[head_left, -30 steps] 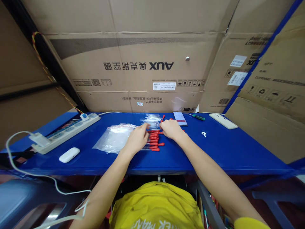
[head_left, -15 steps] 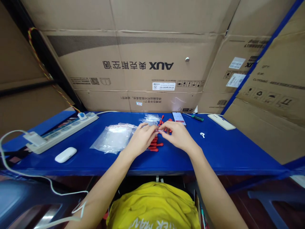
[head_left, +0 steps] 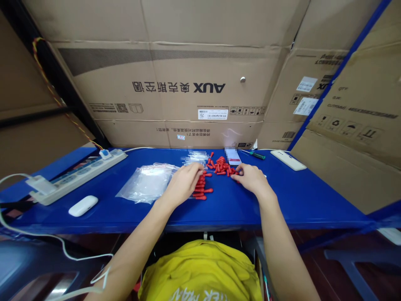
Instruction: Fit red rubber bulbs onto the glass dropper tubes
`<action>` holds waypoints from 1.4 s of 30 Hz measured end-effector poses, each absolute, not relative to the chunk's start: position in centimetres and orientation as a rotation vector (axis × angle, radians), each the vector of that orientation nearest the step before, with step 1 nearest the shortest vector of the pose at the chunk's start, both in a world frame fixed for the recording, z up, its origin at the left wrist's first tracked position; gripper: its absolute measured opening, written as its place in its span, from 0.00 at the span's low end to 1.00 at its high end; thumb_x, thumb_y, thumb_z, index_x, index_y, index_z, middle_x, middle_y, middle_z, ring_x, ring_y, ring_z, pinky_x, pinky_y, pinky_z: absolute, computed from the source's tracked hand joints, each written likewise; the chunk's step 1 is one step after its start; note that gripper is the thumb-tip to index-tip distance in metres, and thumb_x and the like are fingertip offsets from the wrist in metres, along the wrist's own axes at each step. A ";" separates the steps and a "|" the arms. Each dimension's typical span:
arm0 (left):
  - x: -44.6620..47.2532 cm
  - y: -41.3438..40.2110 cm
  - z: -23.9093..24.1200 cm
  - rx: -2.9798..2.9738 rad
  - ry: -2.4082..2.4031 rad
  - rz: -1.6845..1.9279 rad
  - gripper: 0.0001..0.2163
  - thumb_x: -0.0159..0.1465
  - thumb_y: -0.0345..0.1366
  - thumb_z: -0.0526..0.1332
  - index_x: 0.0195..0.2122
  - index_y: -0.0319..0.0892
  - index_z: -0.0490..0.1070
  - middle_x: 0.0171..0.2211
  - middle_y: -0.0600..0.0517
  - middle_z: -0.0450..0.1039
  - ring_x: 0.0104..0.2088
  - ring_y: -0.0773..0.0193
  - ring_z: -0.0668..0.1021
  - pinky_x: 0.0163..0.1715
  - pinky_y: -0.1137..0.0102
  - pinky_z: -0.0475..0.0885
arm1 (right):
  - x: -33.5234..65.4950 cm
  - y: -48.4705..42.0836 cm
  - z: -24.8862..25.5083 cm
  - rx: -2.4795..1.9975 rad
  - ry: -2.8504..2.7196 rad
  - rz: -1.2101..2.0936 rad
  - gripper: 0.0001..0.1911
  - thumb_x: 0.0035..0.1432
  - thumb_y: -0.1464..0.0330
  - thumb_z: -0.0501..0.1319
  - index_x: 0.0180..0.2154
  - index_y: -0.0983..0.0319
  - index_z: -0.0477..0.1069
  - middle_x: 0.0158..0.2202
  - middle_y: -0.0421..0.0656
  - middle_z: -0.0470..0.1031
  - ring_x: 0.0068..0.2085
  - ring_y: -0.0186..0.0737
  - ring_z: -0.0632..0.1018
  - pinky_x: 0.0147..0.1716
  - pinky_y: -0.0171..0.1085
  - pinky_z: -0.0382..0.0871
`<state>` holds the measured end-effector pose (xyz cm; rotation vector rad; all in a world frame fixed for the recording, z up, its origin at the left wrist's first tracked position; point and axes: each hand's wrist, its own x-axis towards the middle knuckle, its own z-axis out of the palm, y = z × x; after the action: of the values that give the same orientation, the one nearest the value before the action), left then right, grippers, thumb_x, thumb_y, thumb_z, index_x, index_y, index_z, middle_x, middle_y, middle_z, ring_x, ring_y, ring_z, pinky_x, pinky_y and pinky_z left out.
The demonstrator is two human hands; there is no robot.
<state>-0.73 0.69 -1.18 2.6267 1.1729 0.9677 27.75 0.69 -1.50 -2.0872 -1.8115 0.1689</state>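
My left hand (head_left: 187, 179) is closed, its fingertips at a red-bulbed dropper (head_left: 208, 174) above a row of similar droppers (head_left: 200, 190). The droppers' thin stems run under the hand and are mostly hidden. My right hand (head_left: 252, 179) reaches to the right edge of a loose pile of red rubber bulbs (head_left: 221, 164), thumb and fingers pinched at a bulb there. Behind my left hand lies a bundle of thin clear tubes (head_left: 196, 157). Clear plastic bags (head_left: 149, 184) lie flat to its left.
A phone (head_left: 233, 156), a green-handled screwdriver (head_left: 257, 155) and a white power bank-like block (head_left: 288, 160) lie along the back. On the left are a power strip (head_left: 78, 175) and a white earbud case (head_left: 83, 205). Cardboard walls (head_left: 175, 62) enclose the blue table (head_left: 300, 200).
My hands, together at a thin tube before, have parted. The right moved right to the loose bulbs; the left stayed over the dropper row. The view shifted slightly.
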 end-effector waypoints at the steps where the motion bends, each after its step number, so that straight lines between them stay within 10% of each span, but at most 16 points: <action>1: -0.8 0.7 -1.2 2.615 1.169 0.978 0.11 0.80 0.37 0.48 0.49 0.45 0.69 0.45 0.46 0.81 0.46 0.53 0.82 0.48 0.61 0.73 | 27.6 0.7 -1.8 -2.123 -1.817 0.174 0.13 0.60 0.57 0.73 0.39 0.58 0.80 0.40 0.47 0.86 0.44 0.53 0.85 0.34 0.39 0.65; 11: -1.0 0.5 -1.2 2.590 1.145 0.989 0.12 0.81 0.41 0.49 0.51 0.47 0.70 0.49 0.48 0.81 0.46 0.54 0.83 0.45 0.63 0.73 | 27.8 0.2 -1.1 -2.074 -1.833 0.348 0.06 0.57 0.75 0.68 0.33 0.58 0.80 0.37 0.44 0.85 0.40 0.47 0.84 0.37 0.38 0.67; 22: -0.8 0.5 -1.4 2.578 1.152 1.067 0.12 0.81 0.38 0.47 0.49 0.44 0.69 0.42 0.47 0.79 0.40 0.57 0.81 0.41 0.65 0.72 | 22.3 -0.8 0.1 -0.953 -1.586 0.768 0.10 0.57 0.61 0.73 0.37 0.58 0.78 0.38 0.44 0.85 0.38 0.43 0.84 0.40 0.41 0.79; 42: -0.6 0.0 -1.1 2.418 1.035 1.179 0.11 0.81 0.40 0.47 0.43 0.45 0.64 0.33 0.53 0.71 0.32 0.60 0.74 0.36 0.66 0.64 | 17.3 -1.1 -1.2 -0.766 -1.355 0.741 0.15 0.52 0.59 0.80 0.35 0.57 0.80 0.32 0.39 0.82 0.32 0.40 0.80 0.35 0.40 0.77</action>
<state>-0.59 0.00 -1.10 2.4178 1.0350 1.1792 17.30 -1.06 -1.19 -0.7661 -1.3548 0.7406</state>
